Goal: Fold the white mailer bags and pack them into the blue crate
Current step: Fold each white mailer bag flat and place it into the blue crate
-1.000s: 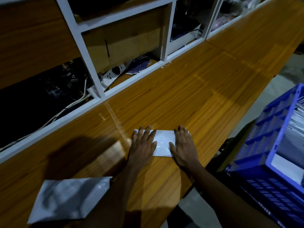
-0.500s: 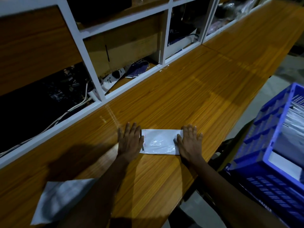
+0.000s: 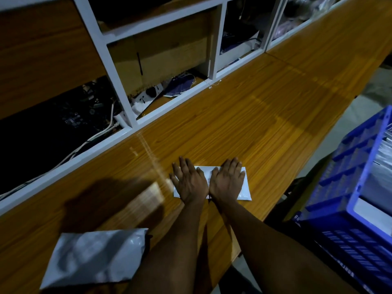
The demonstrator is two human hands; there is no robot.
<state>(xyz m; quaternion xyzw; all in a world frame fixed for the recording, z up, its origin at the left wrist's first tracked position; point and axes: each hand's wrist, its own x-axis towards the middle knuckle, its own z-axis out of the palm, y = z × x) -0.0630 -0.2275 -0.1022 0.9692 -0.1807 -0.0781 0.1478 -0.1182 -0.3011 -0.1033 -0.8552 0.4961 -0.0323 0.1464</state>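
A folded white mailer bag [image 3: 245,195] lies flat on the wooden counter [image 3: 244,124] near its front edge. My left hand [image 3: 189,181] and my right hand [image 3: 227,180] lie side by side on top of it, palms down with fingers straight, pressing it flat and covering most of it. A second mailer bag [image 3: 93,255], unfolded and greyish white, lies at the counter's near left. The blue crate [image 3: 331,219] stands lower down at the right edge, with white bags showing inside it.
White-framed shelving [image 3: 118,81] runs along the back of the counter, holding cables, a power strip [image 3: 148,95] and boxes. The counter stretches away to the upper right. A gap of floor separates the counter edge from the crate.
My hands, spread to the two ends of the folded bag half a second ago, have slid together to its middle. The bag has stayed in place.
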